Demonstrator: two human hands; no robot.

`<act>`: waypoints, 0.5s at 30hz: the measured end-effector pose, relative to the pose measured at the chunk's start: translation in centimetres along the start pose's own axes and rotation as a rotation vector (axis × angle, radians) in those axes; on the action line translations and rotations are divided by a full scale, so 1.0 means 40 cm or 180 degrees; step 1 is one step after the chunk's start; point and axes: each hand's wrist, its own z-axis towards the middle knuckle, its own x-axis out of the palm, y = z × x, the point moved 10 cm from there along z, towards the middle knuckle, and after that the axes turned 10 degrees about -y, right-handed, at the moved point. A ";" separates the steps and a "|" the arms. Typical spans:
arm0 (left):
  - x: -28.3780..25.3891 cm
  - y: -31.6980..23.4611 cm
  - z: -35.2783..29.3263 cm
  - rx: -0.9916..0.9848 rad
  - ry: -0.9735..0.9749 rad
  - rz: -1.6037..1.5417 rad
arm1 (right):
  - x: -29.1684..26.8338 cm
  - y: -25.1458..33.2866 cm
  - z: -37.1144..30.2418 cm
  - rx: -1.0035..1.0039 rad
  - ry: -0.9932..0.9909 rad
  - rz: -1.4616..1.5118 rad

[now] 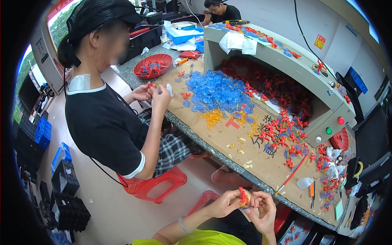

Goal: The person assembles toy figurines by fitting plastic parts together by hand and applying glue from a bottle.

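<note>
My left hand (226, 203) and my right hand (264, 209) meet in front of me, just below the table's near edge. Together they pinch a small red and yellow plastic piece (243, 197), its red part sticking up between the fingertips. A thin bracelet circles my left wrist. On the cardboard-covered table (228, 141) above my hands lie scattered red plastic pieces (281, 136), a heap of clear blue pieces (214, 92) and a small pile of yellow pieces (213, 118).
A person in a black shirt sits on a red stool (153, 184) at left, handling small pieces at the table edge. A grey box machine (286, 65) with red and green buttons holds more red pieces. A red bowl (153, 66), black crates (67, 196) and another person at the back.
</note>
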 end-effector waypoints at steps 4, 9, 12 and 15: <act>0.006 -0.012 0.000 -0.0011 -0.0063 -0.0040 | 0.000 0.000 -0.005 0.0006 -0.0016 0.0030; 0.001 0.005 -0.001 0.0021 -0.0130 0.0120 | -0.012 -0.021 -0.013 0.0089 0.0006 0.0021; 0.009 -0.009 0.003 0.0047 -0.0107 0.0147 | -0.015 -0.010 -0.007 0.0043 -0.0013 0.0040; 0.011 -0.008 0.007 -0.0007 -0.0096 0.0154 | -0.015 -0.008 -0.003 -0.0016 -0.0010 0.0069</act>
